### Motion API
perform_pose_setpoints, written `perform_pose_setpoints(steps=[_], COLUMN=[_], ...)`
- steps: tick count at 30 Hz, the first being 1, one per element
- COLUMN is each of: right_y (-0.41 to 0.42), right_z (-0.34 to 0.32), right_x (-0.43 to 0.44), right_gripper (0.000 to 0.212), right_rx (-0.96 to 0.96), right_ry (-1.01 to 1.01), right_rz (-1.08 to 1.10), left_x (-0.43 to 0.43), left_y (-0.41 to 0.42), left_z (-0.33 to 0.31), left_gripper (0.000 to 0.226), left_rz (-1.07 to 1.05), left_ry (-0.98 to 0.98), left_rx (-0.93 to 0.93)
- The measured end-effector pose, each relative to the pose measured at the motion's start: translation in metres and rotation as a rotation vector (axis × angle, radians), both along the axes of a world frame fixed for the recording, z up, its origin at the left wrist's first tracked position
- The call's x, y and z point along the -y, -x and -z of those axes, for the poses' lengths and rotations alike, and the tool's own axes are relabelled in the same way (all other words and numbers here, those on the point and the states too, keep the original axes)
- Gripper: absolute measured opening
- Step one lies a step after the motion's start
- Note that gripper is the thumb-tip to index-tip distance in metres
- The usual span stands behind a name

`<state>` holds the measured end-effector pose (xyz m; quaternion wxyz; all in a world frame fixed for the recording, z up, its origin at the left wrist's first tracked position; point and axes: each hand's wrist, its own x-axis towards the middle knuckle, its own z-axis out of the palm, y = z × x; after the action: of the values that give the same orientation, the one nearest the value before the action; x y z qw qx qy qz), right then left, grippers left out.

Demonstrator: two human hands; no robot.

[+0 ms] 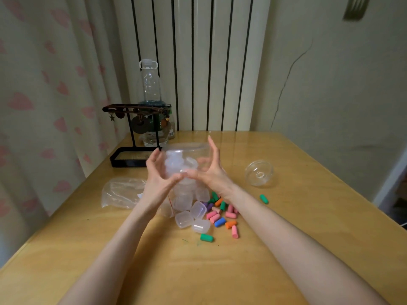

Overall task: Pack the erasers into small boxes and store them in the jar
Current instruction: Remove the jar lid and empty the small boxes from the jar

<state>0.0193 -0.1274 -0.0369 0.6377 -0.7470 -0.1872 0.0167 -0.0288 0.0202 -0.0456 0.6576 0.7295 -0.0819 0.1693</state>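
Above the middle of the yellow wooden table (231, 274), the left hand (157, 173) and the right hand (212, 167) clasp a clear round plastic jar (187, 154) from either side. The fingers are curled against its walls, the thumbs almost meet on its near face, and the right forefinger stands straight up. All of this is blurred, so how firm the hold is cannot be told. Small clear square plastic boxes (186, 217) show through the jar and lie heaped on the table just below and nearer. Touching the heap on its right lie the small rounded erasers in pink, green, orange, blue and purple (220, 216). One green eraser (263, 199) lies apart to the right and another (206, 237) lies nearer. A clear domed lid (259, 172) rests further right. A crumpled clear plastic bag (123, 192) lies to the left. At the far left stand a black metal rack hung with trinkets (134, 137) and a tall clear water bottle (151, 89).
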Motion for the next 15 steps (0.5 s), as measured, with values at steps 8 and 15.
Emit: perform_pose_setpoints(steps=[8,15], right_y=[-0.005,-0.005], right_z=[-0.010,-0.016], right_x=[0.003,0.005], right_gripper=[0.106,0.097], right_rx=[-0.165,-0.104], right_ry=[-0.291,-0.297], right_rz=[-0.029,-0.051], left_x=[0.015,0.011], left_y=[-0.005,-0.009], left_z=[0.022,0.022], left_gripper=[0.131,0.112], left_rz=[0.016,-0.101], left_ry=[-0.254,-0.194], left_rx=[-0.062,-0.073])
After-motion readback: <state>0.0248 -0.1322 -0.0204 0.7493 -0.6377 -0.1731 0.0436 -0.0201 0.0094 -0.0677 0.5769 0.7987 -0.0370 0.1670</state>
